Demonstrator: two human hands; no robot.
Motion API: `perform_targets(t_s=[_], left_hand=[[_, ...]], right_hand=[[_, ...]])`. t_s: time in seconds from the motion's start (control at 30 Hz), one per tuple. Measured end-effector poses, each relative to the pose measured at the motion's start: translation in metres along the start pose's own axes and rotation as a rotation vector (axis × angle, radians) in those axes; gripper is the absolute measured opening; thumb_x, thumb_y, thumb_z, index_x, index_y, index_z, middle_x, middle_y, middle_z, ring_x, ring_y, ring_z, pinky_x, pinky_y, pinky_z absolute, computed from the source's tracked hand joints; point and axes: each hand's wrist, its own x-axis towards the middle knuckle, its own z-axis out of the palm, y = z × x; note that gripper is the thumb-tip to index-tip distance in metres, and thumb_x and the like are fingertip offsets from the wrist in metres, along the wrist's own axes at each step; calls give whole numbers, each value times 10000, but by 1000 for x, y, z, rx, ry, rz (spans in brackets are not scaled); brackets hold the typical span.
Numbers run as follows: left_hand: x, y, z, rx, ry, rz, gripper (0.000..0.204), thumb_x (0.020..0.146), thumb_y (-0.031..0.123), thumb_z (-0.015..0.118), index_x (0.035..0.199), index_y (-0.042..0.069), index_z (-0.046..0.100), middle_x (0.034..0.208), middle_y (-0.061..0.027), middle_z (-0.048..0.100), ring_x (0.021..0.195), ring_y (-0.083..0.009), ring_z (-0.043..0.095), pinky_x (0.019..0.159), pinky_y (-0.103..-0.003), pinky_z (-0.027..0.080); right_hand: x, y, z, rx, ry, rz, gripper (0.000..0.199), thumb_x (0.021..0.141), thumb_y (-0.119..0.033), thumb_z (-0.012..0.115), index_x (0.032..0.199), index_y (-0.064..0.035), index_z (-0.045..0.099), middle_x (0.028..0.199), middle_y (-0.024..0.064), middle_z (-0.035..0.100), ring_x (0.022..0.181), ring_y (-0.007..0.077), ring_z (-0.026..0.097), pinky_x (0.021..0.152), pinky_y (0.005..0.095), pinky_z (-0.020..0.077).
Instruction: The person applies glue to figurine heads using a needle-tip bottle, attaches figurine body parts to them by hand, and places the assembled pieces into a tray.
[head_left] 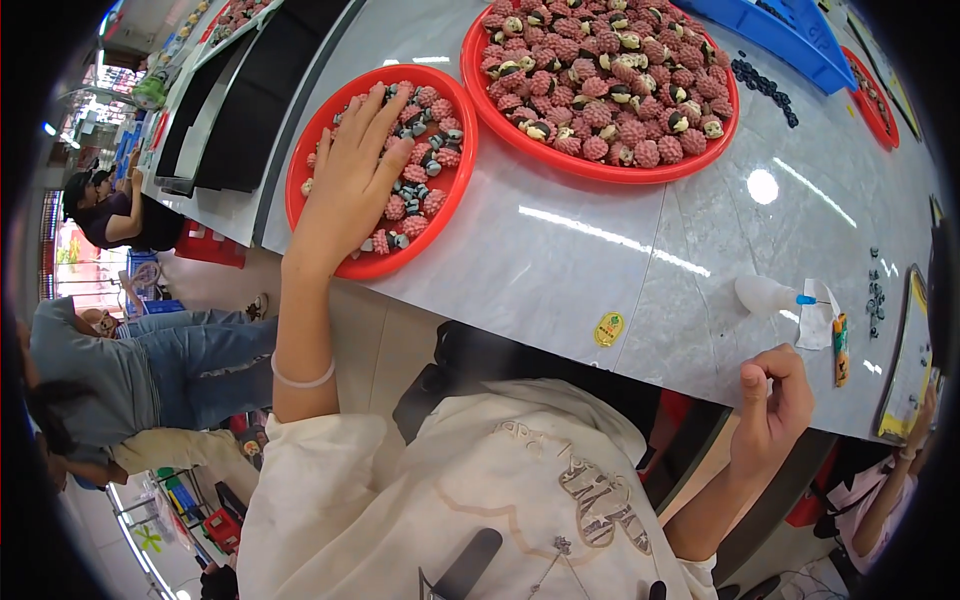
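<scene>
A: Left hand (350, 185), fingers spread apart, presses pink knobbly pieces (425, 185) in the round red plastic tray (300, 180) at ten o'clock.

B: That tray overhangs the grey marble tabletop (600, 260); it might tip. Right hand (775, 410) at four o'clock, fingers curled together, seemingly empty.

Round red plastic tray (318, 130) near table edge, part-filled with small pink bumpy berry-shaped pieces (437, 158) and grey bits.

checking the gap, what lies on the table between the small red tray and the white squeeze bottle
In the head view, only bare grey marble-look tabletop lies between small red round tray and white squeeze bottle.
</scene>
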Motion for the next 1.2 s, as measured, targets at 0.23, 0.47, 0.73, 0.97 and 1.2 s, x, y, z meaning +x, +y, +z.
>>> perform_targets(t_s=[0.23, 0.47, 0.73, 0.97, 1.2], left_hand=[[-4, 18, -20, 189, -93, -166, 410, 846, 302, 369, 1236, 176, 352, 1272, -129, 338, 1136, -300, 351, 928, -382, 282], [54, 65, -19, 62, 115, 186, 233, 775, 235, 508, 914, 48, 496, 880, -114, 531, 817, -287, 518, 687, -372, 406], [86, 50, -5, -258, -161, 393, 165, 704, 63, 565, 826, 2, 472, 755, -109, 522, 708, -230, 533, 617, -308, 407], [31, 100, -8, -1119, -38, 94, 124, 767, 26, 537, 880, -25, 546, 890, -74, 571, 783, -136, 551, 701, -241, 441], [-22, 138, 25, -1707, -311, -104, 264, 772, 102, 562, 990, -7, 461, 952, -147, 531, 816, -198, 552, 655, -250, 439]], right_hand=[[-2, -1, -4, -28, 2, 20, 201, 740, -129, 614, 650, -9, 480, 538, 20, 426, 477, 90, 332, 439, 205, 237], [-4, -6, -4, -57, -46, 66, 230, 795, -140, 546, 660, 1, 424, 585, 4, 368, 551, 77, 318, 495, 207, 231], [-7, 1, -18, -70, 57, 53, 175, 731, -74, 600, 639, -6, 468, 563, 22, 420, 516, 91, 345, 477, 204, 258], [23, 4, 4, 55, 276, 89, 123, 714, -20, 587, 818, 10, 527, 714, 49, 522, 699, 116, 470, 657, 214, 362], [24, -1, 17, 207, -60, 198, 240, 720, -51, 609, 932, 11, 515, 824, 70, 575, 758, 116, 524, 697, 212, 393]])
